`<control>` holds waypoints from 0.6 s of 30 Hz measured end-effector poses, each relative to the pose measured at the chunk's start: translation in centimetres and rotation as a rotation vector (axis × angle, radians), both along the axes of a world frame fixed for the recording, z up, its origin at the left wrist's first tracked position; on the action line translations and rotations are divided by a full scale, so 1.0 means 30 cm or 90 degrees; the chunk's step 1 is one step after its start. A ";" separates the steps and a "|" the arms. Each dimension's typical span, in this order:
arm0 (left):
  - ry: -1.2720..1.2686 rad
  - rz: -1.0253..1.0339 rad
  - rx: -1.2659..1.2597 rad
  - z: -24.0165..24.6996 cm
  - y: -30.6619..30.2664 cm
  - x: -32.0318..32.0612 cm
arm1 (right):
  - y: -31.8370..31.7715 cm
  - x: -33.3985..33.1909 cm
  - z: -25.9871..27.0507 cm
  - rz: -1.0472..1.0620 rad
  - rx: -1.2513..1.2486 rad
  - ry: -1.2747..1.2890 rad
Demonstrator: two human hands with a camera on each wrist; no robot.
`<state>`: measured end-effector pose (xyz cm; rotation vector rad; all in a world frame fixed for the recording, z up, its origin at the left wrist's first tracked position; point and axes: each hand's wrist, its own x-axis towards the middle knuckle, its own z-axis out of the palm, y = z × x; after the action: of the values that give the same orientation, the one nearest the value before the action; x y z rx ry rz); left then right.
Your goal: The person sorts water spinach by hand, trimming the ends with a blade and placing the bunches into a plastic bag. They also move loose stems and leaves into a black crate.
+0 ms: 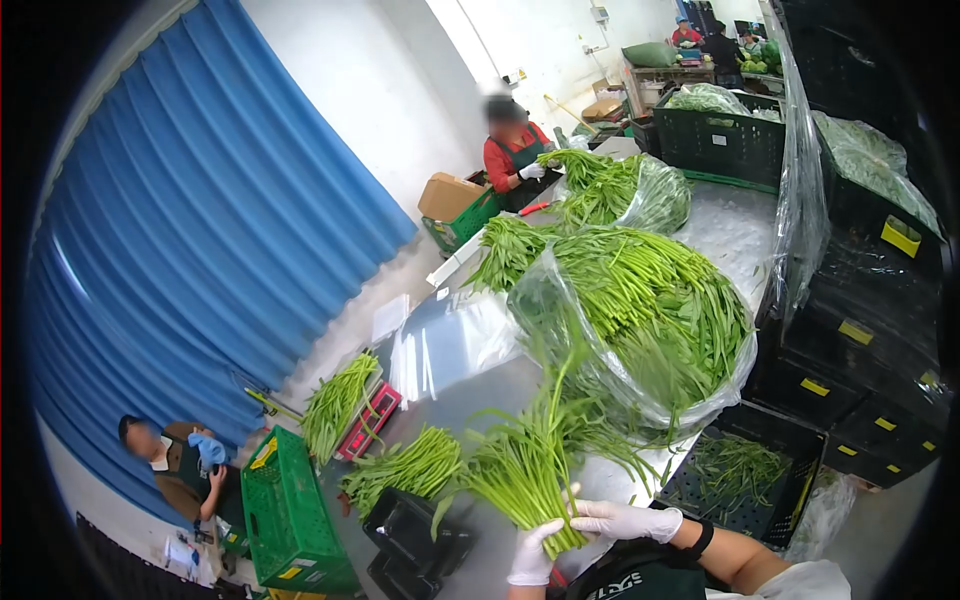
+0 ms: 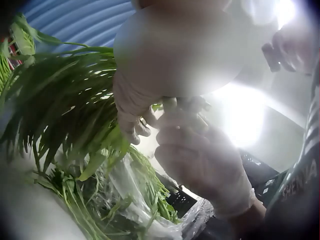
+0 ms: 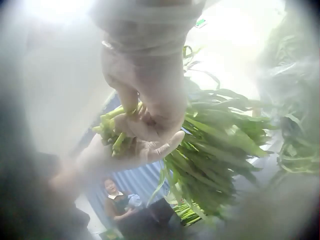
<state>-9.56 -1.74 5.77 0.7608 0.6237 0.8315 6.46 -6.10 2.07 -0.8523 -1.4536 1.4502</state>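
A bunch of water spinach [image 1: 515, 480] stands at the table's near edge, its leaves pointing away from the person and its cut stem ends toward them. The white-gloved left hand [image 1: 533, 555] grips the bunch around the lower stems. From the other side, the gloved right hand [image 1: 625, 520] holds the stems close to their cut ends. In the right wrist view, the right hand [image 3: 150, 95] curls its fingers over the pale stem ends [image 3: 112, 127], above the left hand [image 3: 130, 152]. Glare and blur hide part of both hands in the left wrist view.
A large plastic bag of water spinach [image 1: 650, 310] lies beyond the hands. A smaller pile [image 1: 415, 465], black trays [image 1: 415, 530] and a red scale [image 1: 370, 420] are at left. Green crate [image 1: 290, 510] and black crate [image 1: 735, 480] flank the table. Two people work nearby.
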 end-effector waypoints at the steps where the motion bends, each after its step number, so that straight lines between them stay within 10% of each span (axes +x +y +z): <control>1: 0.019 -0.023 0.012 -0.006 0.001 -0.004 | -0.011 0.017 0.043 0.026 -0.067 -0.016; 6: 0.091 -0.037 0.034 -0.001 -0.004 0.000 | -0.021 0.019 0.033 0.028 -0.127 -0.048; 11: 0.069 0.035 0.065 -0.045 -0.007 0.004 | -0.019 0.033 0.061 -0.267 0.174 -0.244; 18: 0.041 0.067 0.045 -0.020 -0.018 -0.008 | 0.031 0.084 0.226 -0.440 0.138 -0.184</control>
<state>-9.79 -2.27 5.17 0.8264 0.6993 0.9330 8.97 -5.17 8.86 -1.2991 -1.2970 0.6626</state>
